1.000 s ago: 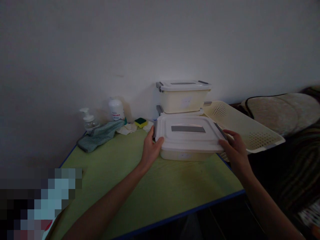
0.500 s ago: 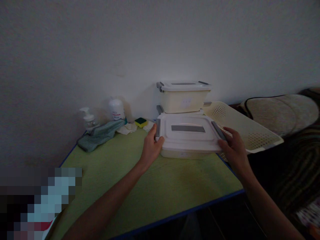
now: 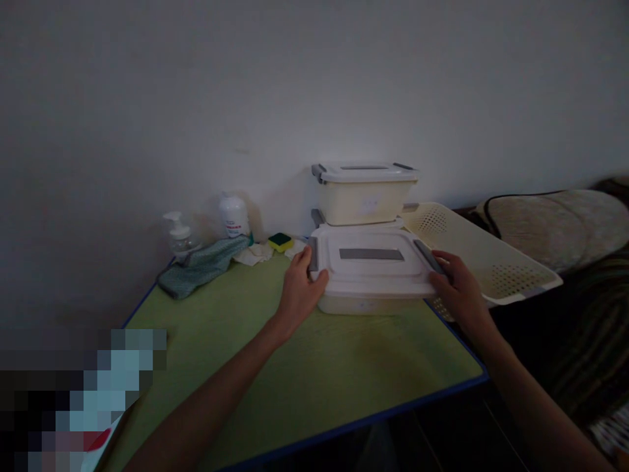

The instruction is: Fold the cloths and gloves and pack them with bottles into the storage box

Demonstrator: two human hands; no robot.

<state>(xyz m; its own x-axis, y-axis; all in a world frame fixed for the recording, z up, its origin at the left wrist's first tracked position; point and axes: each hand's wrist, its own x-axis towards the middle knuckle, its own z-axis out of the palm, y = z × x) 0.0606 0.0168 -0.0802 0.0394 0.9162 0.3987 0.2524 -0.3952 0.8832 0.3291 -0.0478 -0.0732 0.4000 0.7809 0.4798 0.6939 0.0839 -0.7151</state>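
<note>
Between my two hands is a storage box with a white lid, grey side latches and a grey strip on top. My left hand grips its left end beside the latch, thumb on the lid's rim. At the opposite end, my right hand is closed around the right edge by the other latch. Right behind it stands a stack of similar boxes, the upper storage box cream with a white lid. The lower one is mostly hidden by the box I hold.
A cream perforated basket lies right of the green table. Along the wall are a pump bottle, a white bottle, a grey-green cloth and a yellow-green sponge. A cushion rests farther right.
Both hands keep their grip on the box, which stays nearly in place. The whole view has shifted slightly, so everything sits a little farther right and lower.
</note>
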